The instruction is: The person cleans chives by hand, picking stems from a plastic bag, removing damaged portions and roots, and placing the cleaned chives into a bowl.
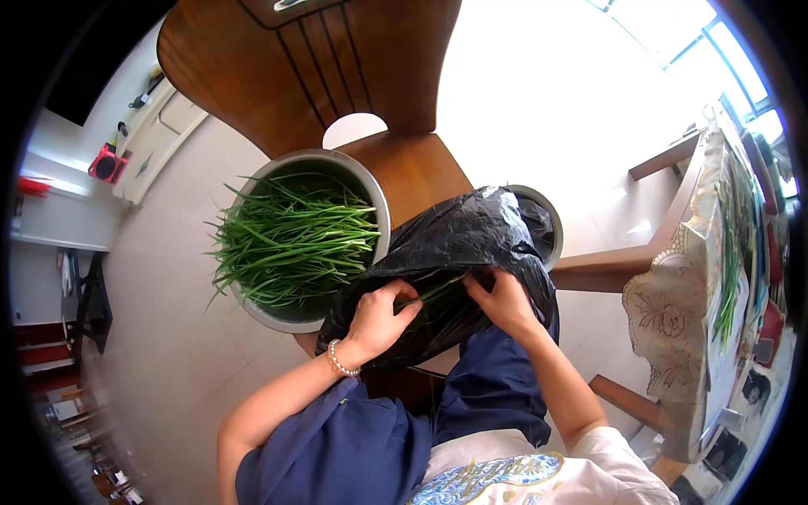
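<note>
A black plastic bag [459, 227] lies across my lap, its mouth facing me. Inside it are green garlic chives [442, 292], partly hidden in shadow. My left hand [383, 320], with a beaded bracelet [337, 360] on the wrist, is at the left of the opening, fingers curled round the chives. At the right of the opening, my right hand [502, 300] has thumb and fingers closed at the other end of the stalks; its fingertips are partly hidden. A metal basin [383, 198] full of garlic chives [295, 240] sits beyond my left hand.
The basin rests partly on a wooden chair [421, 172]. Behind the bag is a second round container [551, 223], partly lined with black plastic. A table with a lace cloth [665, 311] stands at the right, with more green stalks [729, 269] on it. A cabinet [160, 135] is at far left.
</note>
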`<state>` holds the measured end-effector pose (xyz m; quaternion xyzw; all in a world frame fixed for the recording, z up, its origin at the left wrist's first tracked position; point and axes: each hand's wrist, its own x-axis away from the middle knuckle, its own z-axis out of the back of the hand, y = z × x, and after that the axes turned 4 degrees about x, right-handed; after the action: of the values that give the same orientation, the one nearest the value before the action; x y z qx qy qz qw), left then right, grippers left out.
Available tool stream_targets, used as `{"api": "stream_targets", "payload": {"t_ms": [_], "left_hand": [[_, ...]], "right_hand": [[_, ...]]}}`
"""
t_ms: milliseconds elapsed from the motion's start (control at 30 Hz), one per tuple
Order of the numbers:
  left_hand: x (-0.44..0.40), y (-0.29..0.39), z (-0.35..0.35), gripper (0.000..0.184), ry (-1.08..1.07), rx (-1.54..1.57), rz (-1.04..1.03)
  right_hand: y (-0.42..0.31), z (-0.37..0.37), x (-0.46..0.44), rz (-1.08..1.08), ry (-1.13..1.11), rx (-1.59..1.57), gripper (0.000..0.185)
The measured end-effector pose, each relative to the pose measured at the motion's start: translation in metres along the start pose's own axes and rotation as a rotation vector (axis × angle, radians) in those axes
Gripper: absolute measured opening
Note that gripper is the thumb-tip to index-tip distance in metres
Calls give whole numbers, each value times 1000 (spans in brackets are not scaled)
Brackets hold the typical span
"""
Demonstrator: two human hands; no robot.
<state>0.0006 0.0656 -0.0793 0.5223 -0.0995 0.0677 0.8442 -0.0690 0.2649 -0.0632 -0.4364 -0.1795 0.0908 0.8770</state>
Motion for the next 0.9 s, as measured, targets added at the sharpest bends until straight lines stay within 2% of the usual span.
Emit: {"api": "stream_targets", "payload": {"t_ms": [33,167,300,400,467,533,567,600,700,767,800,867,900], "left_hand": [[0,2,1,22,-3,-1,-1],[0,4,-1,24,7,2,-43],[2,9,-3,23,43,41,-120],[0,6,-1,21,-26,12,-70],[1,7,1,20,-41,-3,-49],[2,8,3,19,-58,-18,-29],[3,7,3,20,-60,-27,-4],[4,6,3,20,-62,-37,21],[5,1,3,20,-43,-37,15],[5,0,3,20,-31,-37,18],[4,0,2,20,-18,-36,18],[3,2,1,20,-22,-57,4],[4,3,1,20,-26,-79,-8]], "right_hand": [[3,0,-3,102,-100,-45,28],[6,-16,1,114,-135,-269,22],[4,-19,4,74,-171,-305,21],[4,-22,4,153,-221,-279,21],[5,-22,3,56,-277,-331,23],[17,-22,-4,-143,-273,-496,22],[33,-24,-12,-255,-242,-410,23],[49,-23,-17,-213,-181,-336,25],[43,-19,-16,-228,-96,-465,28],[24,-15,-8,-102,-137,-253,27],[25,-16,-6,-34,-227,-140,25],[18,-19,-4,117,-365,-268,26],[12,-20,-4,83,-418,-362,24]]}}
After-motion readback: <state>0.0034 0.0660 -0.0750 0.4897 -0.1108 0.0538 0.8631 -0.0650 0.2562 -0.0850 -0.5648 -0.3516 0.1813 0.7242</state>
